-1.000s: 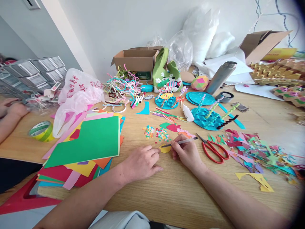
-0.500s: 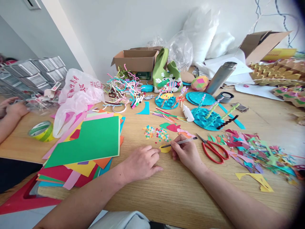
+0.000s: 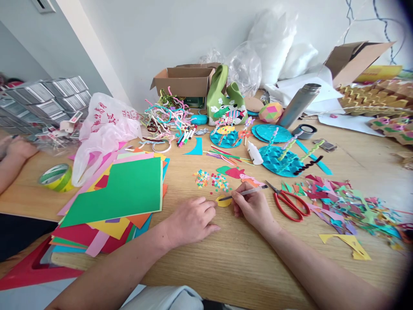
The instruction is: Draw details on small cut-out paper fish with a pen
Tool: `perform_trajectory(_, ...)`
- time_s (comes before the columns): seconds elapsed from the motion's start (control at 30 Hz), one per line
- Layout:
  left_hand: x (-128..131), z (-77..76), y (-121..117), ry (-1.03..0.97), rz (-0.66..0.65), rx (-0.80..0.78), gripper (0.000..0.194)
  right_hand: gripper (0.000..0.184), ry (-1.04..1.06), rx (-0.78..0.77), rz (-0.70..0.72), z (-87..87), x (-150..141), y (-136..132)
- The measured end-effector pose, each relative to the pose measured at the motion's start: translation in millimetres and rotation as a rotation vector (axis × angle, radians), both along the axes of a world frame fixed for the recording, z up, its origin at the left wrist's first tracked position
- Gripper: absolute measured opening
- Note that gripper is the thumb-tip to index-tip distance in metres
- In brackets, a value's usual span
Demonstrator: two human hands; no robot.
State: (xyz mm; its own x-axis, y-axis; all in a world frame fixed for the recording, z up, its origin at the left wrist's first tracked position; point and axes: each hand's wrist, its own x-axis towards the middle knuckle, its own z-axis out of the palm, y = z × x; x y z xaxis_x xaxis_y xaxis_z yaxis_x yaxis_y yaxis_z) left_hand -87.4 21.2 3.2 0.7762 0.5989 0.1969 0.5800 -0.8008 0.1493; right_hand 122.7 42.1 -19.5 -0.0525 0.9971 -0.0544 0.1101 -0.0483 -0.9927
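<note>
My right hand (image 3: 251, 206) is closed around a grey pen (image 3: 253, 190), its tip on a small yellow paper cutout (image 3: 223, 202). My left hand (image 3: 195, 219) lies flat on the table, fingertips at the cutout's left edge and thumb stretched out. Just beyond are two small heaps of coloured paper dots (image 3: 220, 182). Behind my right hand lie paper fish shapes, among them a red one (image 3: 235, 172). Red-handled scissors (image 3: 292, 206) rest to the right of that hand, with their blades partly spread.
Stacked coloured paper (image 3: 129, 189) and a tape roll (image 3: 57, 176) lie left. Paper scraps (image 3: 345, 202) spread right. Blue decorated discs (image 3: 280, 160), a glue bottle (image 3: 254, 153), pipe cleaners (image 3: 167, 114) and a steel flask (image 3: 300, 105) stand behind. Another person's hand (image 3: 21, 147) is far left.
My hands, the pen and the yellow cutout look almost unmoved. At the far left, the other person's hand has shifted slightly.
</note>
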Motion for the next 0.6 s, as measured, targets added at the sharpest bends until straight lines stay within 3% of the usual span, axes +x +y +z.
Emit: perform_trajectory(0.6,0.1,1.1,-0.6,-0.011,0.000,0.002,0.028,0.024,0.010,0.002,-0.003,-1.9,0.7,0.6)
